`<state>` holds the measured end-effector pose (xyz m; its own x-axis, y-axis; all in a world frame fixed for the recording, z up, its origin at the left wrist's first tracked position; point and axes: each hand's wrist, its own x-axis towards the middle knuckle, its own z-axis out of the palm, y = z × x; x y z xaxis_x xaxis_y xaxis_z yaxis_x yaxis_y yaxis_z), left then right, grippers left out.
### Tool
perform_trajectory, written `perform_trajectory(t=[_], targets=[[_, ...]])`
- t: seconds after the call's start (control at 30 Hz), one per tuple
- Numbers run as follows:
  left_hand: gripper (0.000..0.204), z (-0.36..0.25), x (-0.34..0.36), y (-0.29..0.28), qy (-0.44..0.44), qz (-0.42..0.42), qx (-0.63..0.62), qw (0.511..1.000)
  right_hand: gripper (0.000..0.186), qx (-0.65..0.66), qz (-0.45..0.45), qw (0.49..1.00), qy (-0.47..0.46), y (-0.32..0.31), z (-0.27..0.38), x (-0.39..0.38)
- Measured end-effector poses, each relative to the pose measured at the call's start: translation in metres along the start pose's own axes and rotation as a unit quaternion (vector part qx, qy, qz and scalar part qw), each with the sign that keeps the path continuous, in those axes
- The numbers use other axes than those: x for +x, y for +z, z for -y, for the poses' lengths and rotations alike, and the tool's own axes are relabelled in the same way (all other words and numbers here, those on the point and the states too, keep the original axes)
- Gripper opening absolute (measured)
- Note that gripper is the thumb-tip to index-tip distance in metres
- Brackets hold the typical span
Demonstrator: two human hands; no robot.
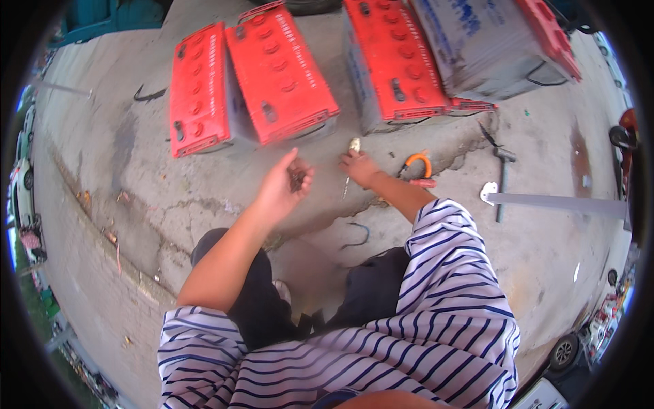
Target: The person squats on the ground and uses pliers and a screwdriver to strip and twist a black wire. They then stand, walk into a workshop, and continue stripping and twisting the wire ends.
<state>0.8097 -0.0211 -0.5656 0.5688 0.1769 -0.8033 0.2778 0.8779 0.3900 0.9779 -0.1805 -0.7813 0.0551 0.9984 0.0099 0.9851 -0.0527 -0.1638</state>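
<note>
My left hand (286, 181) is raised palm up with fingers curled around some small dark pieces (297, 176), too small to name. To its right, my right hand (361, 168) is down by the ground, fingers closed on a small pale tool (354, 144) with a thin shaft. Beside that hand lie an orange curved-handled tool (421, 161), a red-handled item (421, 183) and a bent wire hook (357, 238). Beyond both hands stand several large batteries with red tops (276, 61) and grey cases (470, 44); the rightmost is tilted.
A grey T-shaped tool (503, 183), dark pliers (494, 142) and a black hooked piece (146, 95) lie on cracked concrete (122, 225). A grey bar (558, 202) with a white plate reaches in from the right. A teal object is at upper left; vehicles line both rims.
</note>
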Motion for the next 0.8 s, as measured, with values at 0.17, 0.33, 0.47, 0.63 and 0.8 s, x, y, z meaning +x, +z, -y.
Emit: perform_trajectory(t=[0.17,0.33,0.47,0.63,0.8], targets=[[0.034,-0.002,-0.012,-0.004,0.014,0.01,0.0,1.0,0.014,-0.049,0.064,0.994,-0.079,0.015,-0.014,0.018],[0.033,-0.012,-0.009,-0.008,0.05,0.01,-0.008,0.999,0.016,0.057,0.083,0.994,0.046,0.002,0.019,-0.019],[0.03,-0.01,-0.005,-0.008,0.035,-0.007,-0.022,0.999,0.025,0.184,0.081,0.958,0.205,-0.004,0.028,-0.09],[0.029,-0.012,-0.013,-0.009,0.018,0.034,0.016,0.999,0.036,0.135,-0.136,0.895,0.402,-0.01,-0.039,-0.155],[0.029,-0.011,-0.011,-0.008,0.03,0.014,0.031,0.999,0.044,0.136,-0.041,0.815,0.562,-0.013,-0.111,-0.174]])
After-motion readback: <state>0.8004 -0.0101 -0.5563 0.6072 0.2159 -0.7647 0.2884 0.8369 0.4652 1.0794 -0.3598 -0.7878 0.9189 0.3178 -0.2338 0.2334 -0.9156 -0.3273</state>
